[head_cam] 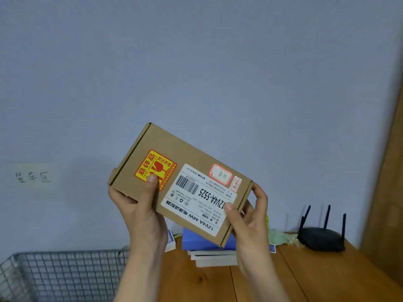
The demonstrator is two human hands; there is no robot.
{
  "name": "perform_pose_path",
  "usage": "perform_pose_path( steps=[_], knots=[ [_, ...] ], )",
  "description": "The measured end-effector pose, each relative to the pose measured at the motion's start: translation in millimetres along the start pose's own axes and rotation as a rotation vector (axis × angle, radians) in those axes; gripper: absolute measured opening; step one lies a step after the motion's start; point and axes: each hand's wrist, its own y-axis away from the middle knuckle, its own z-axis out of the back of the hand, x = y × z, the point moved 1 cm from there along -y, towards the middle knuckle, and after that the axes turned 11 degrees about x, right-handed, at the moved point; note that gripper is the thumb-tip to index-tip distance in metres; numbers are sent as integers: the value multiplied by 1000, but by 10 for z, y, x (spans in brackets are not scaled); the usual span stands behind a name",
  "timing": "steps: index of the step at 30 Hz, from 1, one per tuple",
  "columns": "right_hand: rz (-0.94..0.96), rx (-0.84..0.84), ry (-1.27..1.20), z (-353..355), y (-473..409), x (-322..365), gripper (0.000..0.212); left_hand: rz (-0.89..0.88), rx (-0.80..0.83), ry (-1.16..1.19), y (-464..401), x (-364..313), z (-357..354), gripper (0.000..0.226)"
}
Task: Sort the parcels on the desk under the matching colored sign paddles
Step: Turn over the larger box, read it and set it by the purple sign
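Note:
A flat brown cardboard parcel (174, 155) is held up in front of the wall, tilted down to the right. It carries a yellow-and-red fragile sticker, a white barcode label and a small red-framed tag with handwriting. My left hand (139, 205) grips its lower left corner, thumb on the fragile sticker. My right hand (250, 223) holds the lower right end, thumb on the white label. No colored sign paddles are in view.
A wooden desk (305, 275) lies below. On it sit a blue box on stacked books (209, 251), a black router with antennas (320, 236) and a pale green cloth (281, 237). A wire mesh basket (63, 273) stands at lower left. A handwritten note (32, 177) is on the wall.

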Motion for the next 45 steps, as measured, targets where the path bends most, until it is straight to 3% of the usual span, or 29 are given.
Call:
perform_pose_path(
  steps=[8,12,17,25,28,34,40,45],
  knots=[
    [-10,-26,25,115,26,56,55,83,3,-3,55,140,-76,52],
    [-14,-24,38,132,51,40,55,124,17,26,54,167,-70,66],
    [-24,-23,31,125,81,21,56,148,25,29,45,177,-49,66],
    [-47,-40,-8,102,160,-40,56,175,52,40,11,128,-23,97],
    [-39,-39,-2,118,159,-35,56,161,42,20,51,125,-13,90],
    [-18,-24,52,210,81,50,57,174,-8,-26,194,181,7,35],
    [-1,4,165,408,-157,302,46,351,-52,-28,524,306,177,33],
    [-31,118,383,601,-434,651,31,536,62,-43,791,496,461,50]
  ],
)
